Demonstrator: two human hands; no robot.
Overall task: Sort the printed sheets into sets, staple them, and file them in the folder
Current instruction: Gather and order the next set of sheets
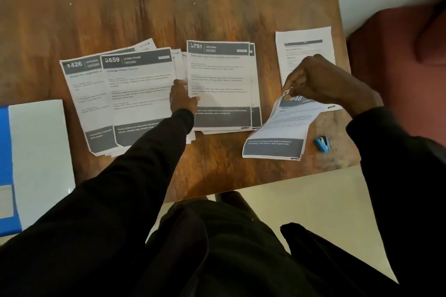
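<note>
Fingers (295, 83) of the right hand (313, 79) pinch the top of the curling grey-banded white printed sheet (277, 128) at 3 o'clock; left hand (183, 99) touches the white sheet headed 3791 (222, 84), grip unclear.

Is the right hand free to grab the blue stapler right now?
Probably not at once: the right hand pinches the top of a paper set. The stapler lies uncovered on the table beside that set, so after letting go it looks reachable.

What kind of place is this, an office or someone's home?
Probably a room in a home: a worn wooden table on a pale floor, a dark red cushioned seat beside it. The printed sheets and blue folder suggest paperwork there.
</note>
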